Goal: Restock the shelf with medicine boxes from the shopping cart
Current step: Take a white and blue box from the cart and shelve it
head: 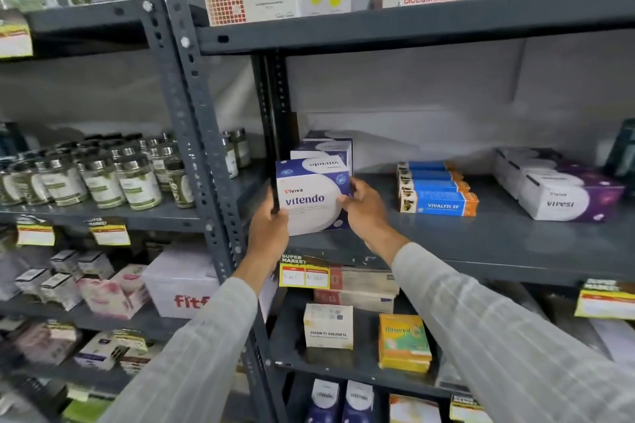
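Observation:
A white and purple Vitendo box (311, 197) stands upright at the left end of the grey middle shelf (481, 244), in front of two more boxes of the same kind (326, 146). My left hand (269, 230) grips its left edge and my right hand (366, 209) holds its right edge. Both sleeves reach in from below. The shopping cart is out of view.
Blue and orange Vivalyn boxes (438, 192) and white and purple Viresi boxes (556, 189) sit further right on the same shelf. A perforated grey upright (202, 134) stands just left of the box. Jars (103, 175) fill the left bay. Boxes line the shelves above and below.

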